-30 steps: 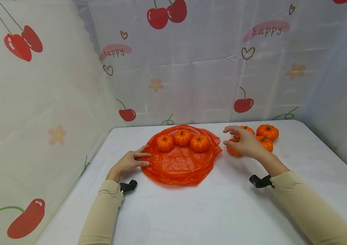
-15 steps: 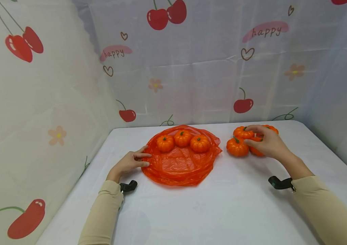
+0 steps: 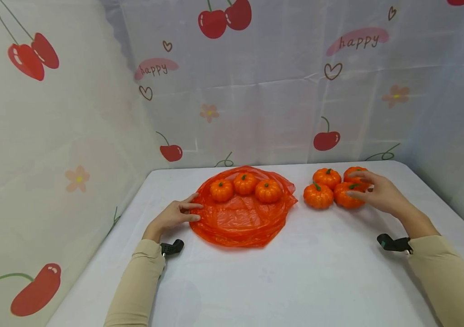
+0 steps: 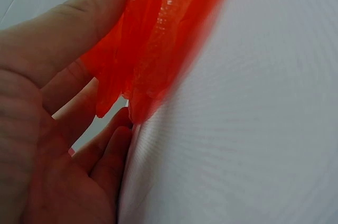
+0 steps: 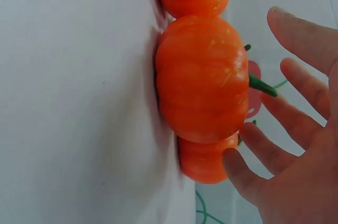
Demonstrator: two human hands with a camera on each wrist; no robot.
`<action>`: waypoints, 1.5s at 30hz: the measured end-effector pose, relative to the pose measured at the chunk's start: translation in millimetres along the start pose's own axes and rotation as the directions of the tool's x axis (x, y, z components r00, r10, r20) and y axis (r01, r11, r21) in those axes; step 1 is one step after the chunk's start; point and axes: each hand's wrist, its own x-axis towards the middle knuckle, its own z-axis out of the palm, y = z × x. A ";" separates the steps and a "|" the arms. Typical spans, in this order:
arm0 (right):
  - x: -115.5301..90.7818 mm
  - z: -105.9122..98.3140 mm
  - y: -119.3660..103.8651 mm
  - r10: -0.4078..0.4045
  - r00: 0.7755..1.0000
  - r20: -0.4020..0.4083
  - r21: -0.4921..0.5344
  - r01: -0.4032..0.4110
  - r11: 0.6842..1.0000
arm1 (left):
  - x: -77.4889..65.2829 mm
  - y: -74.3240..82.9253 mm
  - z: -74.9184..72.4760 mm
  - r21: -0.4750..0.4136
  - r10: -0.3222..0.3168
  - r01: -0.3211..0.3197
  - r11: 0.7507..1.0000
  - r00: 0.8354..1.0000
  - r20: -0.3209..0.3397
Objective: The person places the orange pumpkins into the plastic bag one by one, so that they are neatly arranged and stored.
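Observation:
In the head view, a red plastic bag [image 3: 237,220] lies spread on the table with three small orange pumpkins [image 3: 245,183] on it along its far side. My left hand [image 3: 171,219] holds the bag's left edge; in the left wrist view, crinkled red film [image 4: 153,39] passes between thumb and fingers. My right hand [image 3: 383,195] hovers with parted, gently bent fingers at the right-hand group of several pumpkins [image 3: 318,196]. It is nearest the front right pumpkin [image 3: 344,196] and partly hides the one behind. In the right wrist view, a green-stemmed pumpkin [image 5: 203,78] stands beside the loose fingers.
A white cloth covers the table [image 3: 248,286]. Printed curtains [image 3: 264,109] with cherries and hearts rise behind it and at both sides. A small black camera [image 3: 393,243] sits at each wrist.
My right hand has moved rightward across the pumpkin group, uncovering the left pumpkins. My left hand, the bag and its three pumpkins look unchanged.

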 end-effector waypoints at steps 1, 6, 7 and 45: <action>0.1 0.4 2.0 0.000 1.000 0.005 -0.004 0.000 1.000 | -0.1 0.3 -0.2 -0.001 0.002 -0.002 1.000 1.000 -0.001; 0.9 5.0 10.5 0.036 0.999 0.040 0.024 -0.037 0.999 | -0.1 0.3 -1.2 0.000 -0.005 0.005 1.000 1.000 0.000; 0.7 6.2 11.8 0.046 0.998 0.044 0.029 -0.047 0.998 | 0.3 -0.1 -1.4 0.000 -0.004 0.004 1.000 1.000 0.003; 4.2 16.2 29.2 0.095 0.993 0.069 0.100 -0.102 0.990 | 0.6 -1.0 -0.7 -0.023 -0.002 0.002 1.000 1.000 0.005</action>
